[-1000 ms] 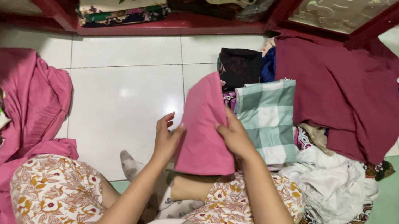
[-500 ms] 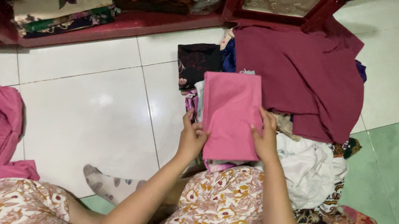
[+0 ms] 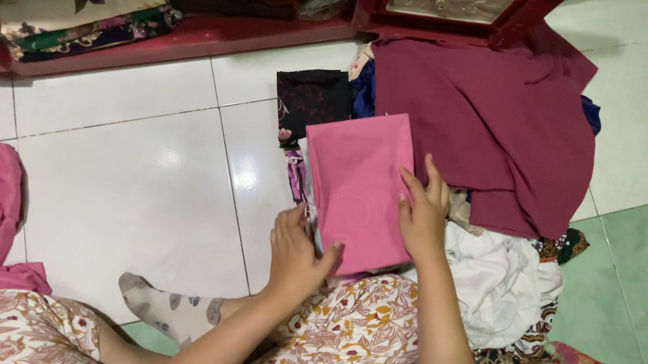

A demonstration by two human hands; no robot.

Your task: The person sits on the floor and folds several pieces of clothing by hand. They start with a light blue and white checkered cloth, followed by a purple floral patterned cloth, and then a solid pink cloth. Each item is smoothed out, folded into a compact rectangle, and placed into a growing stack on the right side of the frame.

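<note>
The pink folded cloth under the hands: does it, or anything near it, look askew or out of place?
The pink cloth is folded flat but lies at a slight angle on a loose heap. The left hand touches its near edge, the right hand its right side. The maroon cloth beside it sprawls unfolded on the floor.

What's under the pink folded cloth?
The pink folded cloth lies on a pile of clothes; only patterned edges peek out left. The rest beneath is covered.
</note>
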